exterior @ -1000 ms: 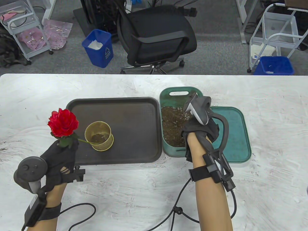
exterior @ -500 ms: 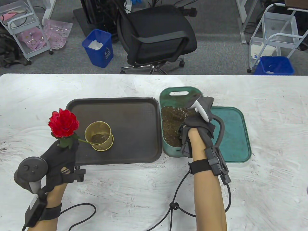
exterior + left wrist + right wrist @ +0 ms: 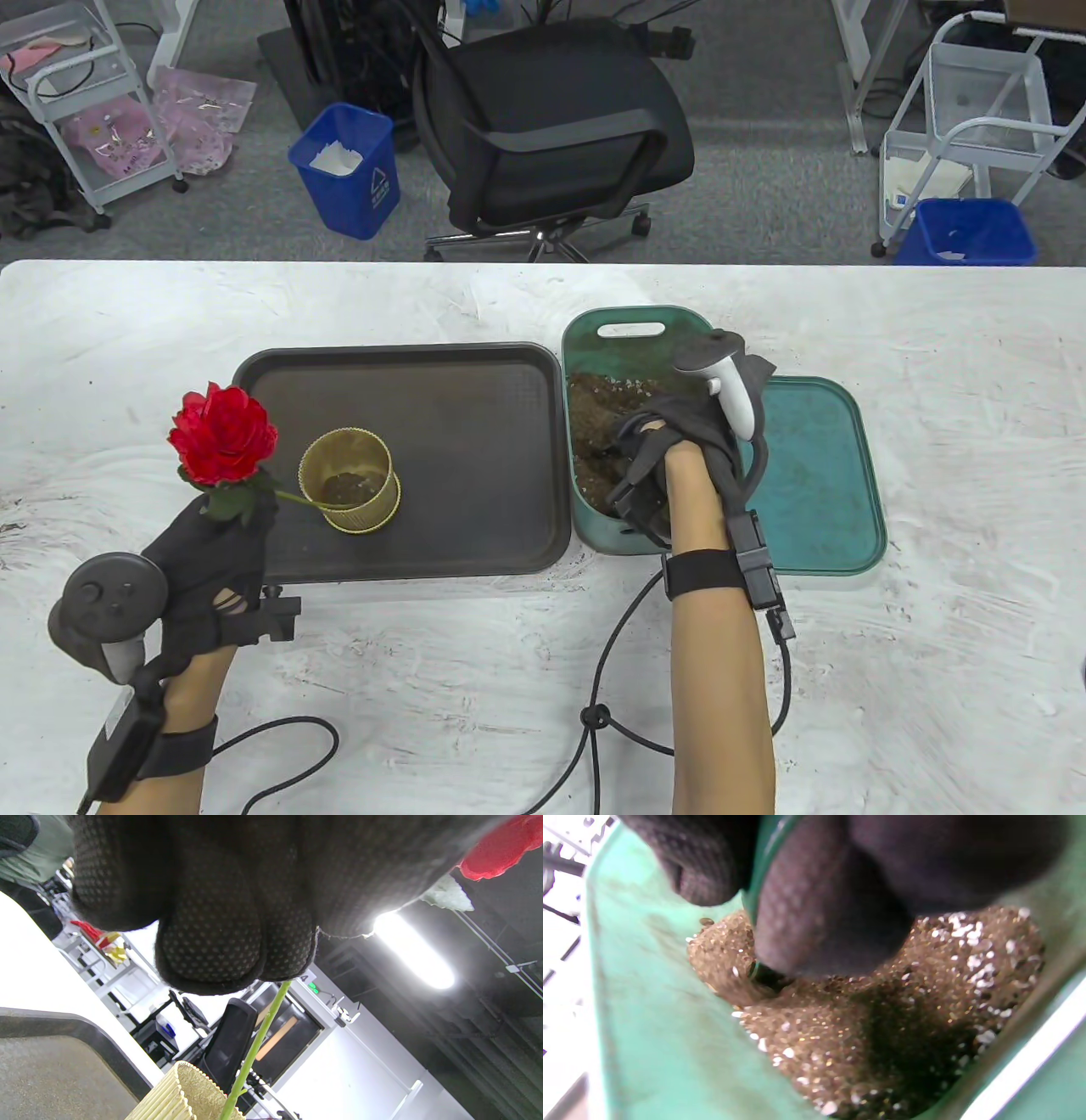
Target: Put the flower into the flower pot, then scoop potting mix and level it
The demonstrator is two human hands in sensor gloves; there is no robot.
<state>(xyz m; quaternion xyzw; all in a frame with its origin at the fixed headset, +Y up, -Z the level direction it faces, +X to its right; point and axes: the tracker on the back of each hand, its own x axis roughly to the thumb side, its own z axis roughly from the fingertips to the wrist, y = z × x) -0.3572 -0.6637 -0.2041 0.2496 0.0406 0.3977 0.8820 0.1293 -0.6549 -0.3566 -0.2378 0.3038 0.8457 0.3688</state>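
Note:
My left hand [image 3: 222, 531] pinches the green stem [image 3: 254, 1052] of a red rose [image 3: 222, 435] just under the bloom. The stem slants down into the ribbed gold flower pot [image 3: 349, 480], which holds a little dark mix. The pot stands on the dark tray [image 3: 475, 399]. My right hand [image 3: 649, 446] is down in the green bin [image 3: 632, 327], over the brown potting mix [image 3: 598, 407]. In the right wrist view its fingers [image 3: 818, 921] curl around a green scoop [image 3: 754, 899], whose lower end is dug into the potting mix [image 3: 882, 1027].
The bin's green lid [image 3: 814, 475] lies flat just right of the bin. Cables trail from both wrists across the white table [image 3: 467, 679] toward its near edge. An office chair [image 3: 551, 127] and blue waste bins [image 3: 348, 170] stand beyond the far edge.
My right hand has turned at the wrist and shifted left, deeper over the mix, and its tracker has swung to the right. The left hand and rose have stayed still.

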